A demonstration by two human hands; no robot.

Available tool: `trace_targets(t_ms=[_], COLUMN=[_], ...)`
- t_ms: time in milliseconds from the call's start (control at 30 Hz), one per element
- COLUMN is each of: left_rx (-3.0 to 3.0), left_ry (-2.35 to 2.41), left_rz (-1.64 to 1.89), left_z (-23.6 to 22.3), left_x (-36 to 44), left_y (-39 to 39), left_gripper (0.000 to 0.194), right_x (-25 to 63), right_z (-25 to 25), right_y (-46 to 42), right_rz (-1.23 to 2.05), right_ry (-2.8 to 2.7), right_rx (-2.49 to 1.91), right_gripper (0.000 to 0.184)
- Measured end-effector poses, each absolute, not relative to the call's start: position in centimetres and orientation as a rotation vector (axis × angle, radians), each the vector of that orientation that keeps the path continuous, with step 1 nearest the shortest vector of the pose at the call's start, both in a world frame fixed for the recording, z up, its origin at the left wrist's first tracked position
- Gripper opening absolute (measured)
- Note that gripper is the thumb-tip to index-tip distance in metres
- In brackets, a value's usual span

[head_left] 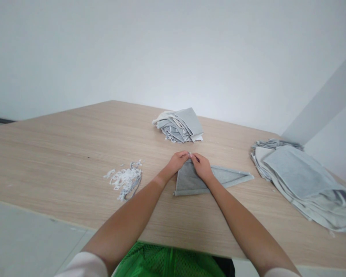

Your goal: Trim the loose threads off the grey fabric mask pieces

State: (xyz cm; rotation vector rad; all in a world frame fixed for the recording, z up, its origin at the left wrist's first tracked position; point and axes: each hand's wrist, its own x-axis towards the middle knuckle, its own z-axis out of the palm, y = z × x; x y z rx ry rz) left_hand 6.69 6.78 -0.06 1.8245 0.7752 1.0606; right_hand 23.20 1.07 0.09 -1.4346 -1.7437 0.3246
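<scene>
A grey fabric piece [192, 181] lies on the table in front of me, its right part narrowing to a point. At its far edge, my left hand [178, 161] pinches the cloth between thumb and fingers. Right beside it, my right hand [201, 165] grips the same edge, with the thumbs nearly touching. Whatever small part sits between the fingertips is too small to make out. My right hand and wrist cover the middle of the fabric.
The wooden table [75, 154] bears a heap of folded grey and white cloths [180, 125] beyond my hands. To the left lie white and grey thread scraps [126, 179]. A larger stack of grey fabric pieces [302, 177] sits at the right. A white wall [173, 50] stands behind.
</scene>
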Motion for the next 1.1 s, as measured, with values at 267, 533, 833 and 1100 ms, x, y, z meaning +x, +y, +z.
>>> trace_targets(t_ms=[267, 533, 833, 1100], left_rx=[1.826, 1.819, 1.790, 1.846], left_ry=[0.760, 0.750, 0.796, 0.843], left_rz=[1.072, 1.070, 1.092, 1.132], left_z=[-0.59, -0.51, -0.23, -0.56], left_x=[6.78, 6.84, 6.88, 7.02], left_y=[7.18, 7.20, 6.97, 7.23], left_gripper=[0.034, 0.036, 0.041, 0.037], right_x=[23.21, 23.14, 23.42, 23.63], right_z=[-0.15, 0.22, 0.31, 0.12], right_y=[1.31, 1.22, 1.47, 1.58], right_rz=[0.319, 0.342, 0.397, 0.452], right_ry=[-1.740, -1.703, -1.528, -1.448], right_rx=[-1.418, -1.408, -1.388, -1.380], right_gripper=[0.042, 0.040, 0.046, 0.052])
